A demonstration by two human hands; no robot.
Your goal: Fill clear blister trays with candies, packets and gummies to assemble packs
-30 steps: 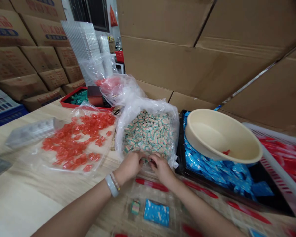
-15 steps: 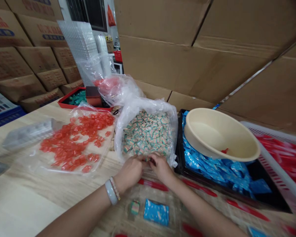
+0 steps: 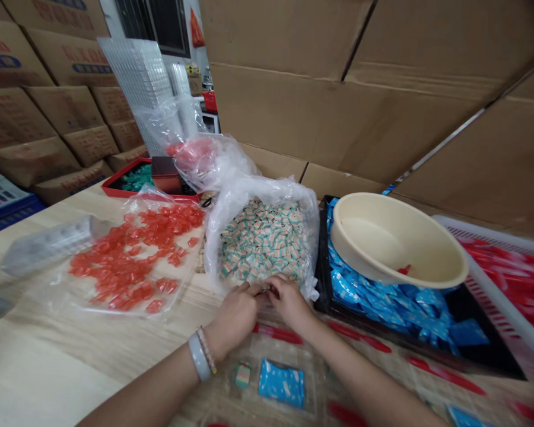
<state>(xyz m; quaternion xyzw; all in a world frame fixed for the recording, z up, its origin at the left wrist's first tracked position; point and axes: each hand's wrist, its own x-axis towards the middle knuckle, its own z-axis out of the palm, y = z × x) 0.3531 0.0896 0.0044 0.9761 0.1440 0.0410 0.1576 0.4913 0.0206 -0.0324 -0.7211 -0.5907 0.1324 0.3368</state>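
My left hand (image 3: pixel 238 311) and my right hand (image 3: pixel 289 299) meet at the front edge of a plastic-lined box (image 3: pixel 213 243). Thumbs and fingertips of both are pinched together on a small piece with a greenish edge, mostly hidden by the fingers. The box is filled with small striped pieces (image 3: pixel 264 237) in green and pale orange. Below my hands lies a clear plastic tray (image 3: pixel 231 400), holding one striped piece (image 3: pixel 242 375) and a blue packet (image 3: pixel 281 382) in its compartments. Red strips (image 3: pixel 278 333) show around the tray.
Red translucent pieces (image 3: pixel 129 261) lie on a plastic bag at left, beside an empty clear tray (image 3: pixel 48 243). At right, a cream basin (image 3: pixel 382 237) rests over a black tray (image 3: pixel 502 359) of blue packets (image 3: pixel 382 308). A white basket (image 3: pixel 449 225) holds red packets. Cardboard boxes (image 3: pixel 285 107) stand behind.
Both hands stay almost in place, still pinched together at the box's front edge. The view has shifted very slightly; nothing else visibly differs.
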